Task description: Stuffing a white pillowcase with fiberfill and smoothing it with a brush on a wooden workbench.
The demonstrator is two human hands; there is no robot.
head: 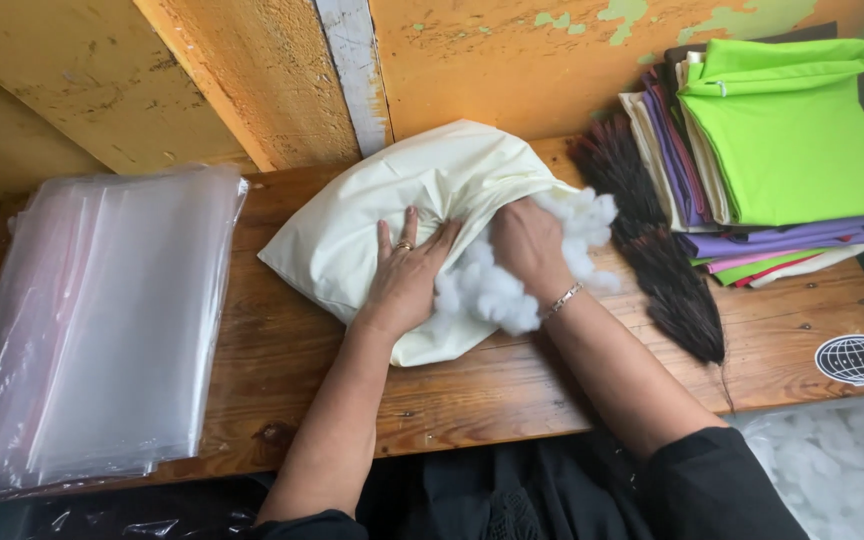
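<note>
At the near edge of the worn brown wooden table (472, 395), loose white fibre stuffing (487, 290) bulges from the open mouth of a cream fabric pillow cover (372, 215) lying at the table's middle. The left hand (404, 275) presses flat on the cover, fingers spread apart. The right hand (527, 245) is pushed into the stuffing, fingers buried, so their closure cannot be told. A stack of clear plastic bags (102, 320) lies left; a dark bristle broom (657, 250) and folded coloured cloths (772, 150) sit farther right.

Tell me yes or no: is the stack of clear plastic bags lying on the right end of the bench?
No, the plastic bags lie on the left end of the bench, while folded fabrics sit on the right.
</note>
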